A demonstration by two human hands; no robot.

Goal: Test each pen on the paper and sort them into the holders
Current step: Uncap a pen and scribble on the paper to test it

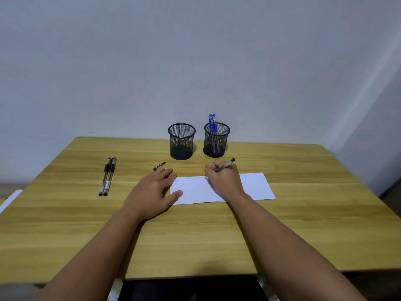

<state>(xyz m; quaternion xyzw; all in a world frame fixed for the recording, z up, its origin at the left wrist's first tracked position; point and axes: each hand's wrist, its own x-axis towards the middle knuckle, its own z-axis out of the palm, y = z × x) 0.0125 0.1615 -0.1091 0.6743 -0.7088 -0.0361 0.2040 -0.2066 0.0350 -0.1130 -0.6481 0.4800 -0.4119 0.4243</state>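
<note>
My right hand (pixel 224 180) grips an uncapped black pen (pixel 226 164) with its tip down on the white paper (pixel 256 185), near faint scribbles along the top edge. My left hand (pixel 155 192) lies flat, fingers spread, thumb on the paper's left edge. The pen's black cap (pixel 159 166) rests on the table just beyond my left fingers. Two black pens (pixel 107 175) lie side by side at the left. Behind the paper stand two black mesh holders: the left holder (pixel 181 141) looks empty, the right holder (pixel 216 140) contains two blue pens (pixel 212 123).
The wooden table (pixel 303 224) ends at a pale wall behind the holders. A white object (pixel 9 200) pokes in at the far left edge. A dark gap shows below the table's near edge.
</note>
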